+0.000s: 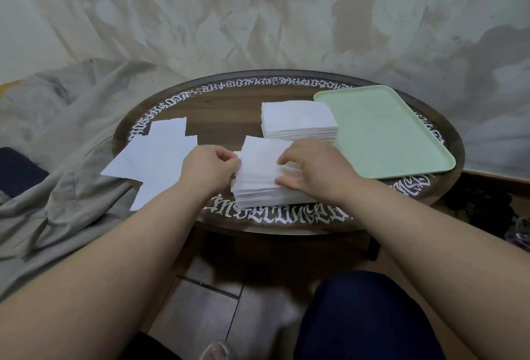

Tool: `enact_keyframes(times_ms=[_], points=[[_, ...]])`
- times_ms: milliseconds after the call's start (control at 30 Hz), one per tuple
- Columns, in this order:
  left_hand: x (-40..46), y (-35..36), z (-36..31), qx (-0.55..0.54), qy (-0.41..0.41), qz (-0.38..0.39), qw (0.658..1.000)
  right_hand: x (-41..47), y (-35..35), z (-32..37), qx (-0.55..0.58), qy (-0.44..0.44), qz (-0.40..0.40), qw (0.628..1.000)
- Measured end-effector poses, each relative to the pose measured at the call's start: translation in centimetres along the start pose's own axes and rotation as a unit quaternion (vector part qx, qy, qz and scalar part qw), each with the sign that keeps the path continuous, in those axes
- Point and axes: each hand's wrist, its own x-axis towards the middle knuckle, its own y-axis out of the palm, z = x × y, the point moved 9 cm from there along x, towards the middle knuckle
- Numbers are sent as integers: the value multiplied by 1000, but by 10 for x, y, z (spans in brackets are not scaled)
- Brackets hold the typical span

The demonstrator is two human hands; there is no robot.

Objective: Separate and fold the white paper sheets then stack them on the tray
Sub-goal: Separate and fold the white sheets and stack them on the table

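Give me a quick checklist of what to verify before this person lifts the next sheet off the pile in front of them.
1. Left hand pinching the pile's left edge: ok.
2. Only one sheet pinched: cannot tell, the layers are too thin to count.
3. Right hand resting on the near pile to steady it: ok.
4. Green tray has bare room for folded sheets: ok.
5. Far pile out of the way: ok, it lies beside the tray, apart from the hands.
6. Loose sheets safely on the table: not ok, they overhang its left edge.
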Motion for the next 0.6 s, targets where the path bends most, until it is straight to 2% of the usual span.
enact_keyframes(times_ms=[67,133,300,400,467,533,600], points=[[-2,-1,2,-6,-22,9,1000,2,13,2,-26,-4,67,997],[0,1,5,-22,-50,31,998,1,18,0,-22,-8,87,996],[3,15,10,-129,-108,91,982,-2,11,-8,19,0,74,997],[3,21,1,-95,-73,105,987,-4,13,-9,34,-6,74,997],[1,21,-18,-73,7,101,992,-2,2,-12,36,3,15,999],[-4,16,-43,-109,90,94,985,-1,-27,-21,56,43,-103,992],[-9,9,-64,-198,125,99,967,1,-51,-33,162,107,-155,969]])
